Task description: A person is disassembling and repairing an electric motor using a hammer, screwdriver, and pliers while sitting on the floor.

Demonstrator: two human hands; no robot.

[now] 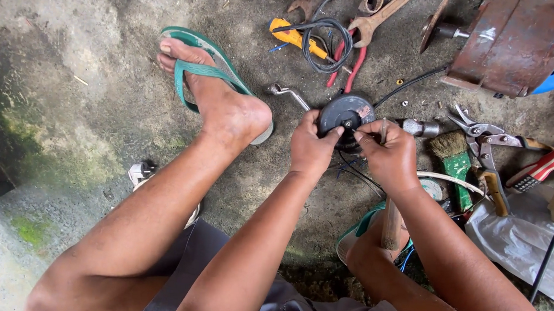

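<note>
Floor: rough grey concrete point(89, 51), mossy at its edge, with tools strewn about; we sit on it with a foot in a green sandal point(195, 65) planted out front.
Landmark: we place everything from the round dark motor housing point(345, 111), which lies on the floor between our legs.
Left hand: our left hand point(311, 148) sits on the near-left edge of the housing, thumb pressed to its face by the centre hub, fingers curled shut around the rim.
Right hand: our right hand point(390, 158) closes on the near-right edge, fingertips pinched around something thin; we cannot tell what.
Handling: we judge the housing rigid, metal and fairly heavy for its size, perhaps greasy; the rim looks like the safest hold, clear of the thin black wires point(354, 174) trailing from under it toward us.
Axis: it lies flat, round face up; its axis runs through the hub, pointing up at us.
Beyond it: spanners point(381, 16) and a coiled black cable point(324, 45).
Right of it: a green-handled brush point(455, 161) and pliers point(480, 134).
Far right of it: a rusty metal casing point(515, 42).
</note>
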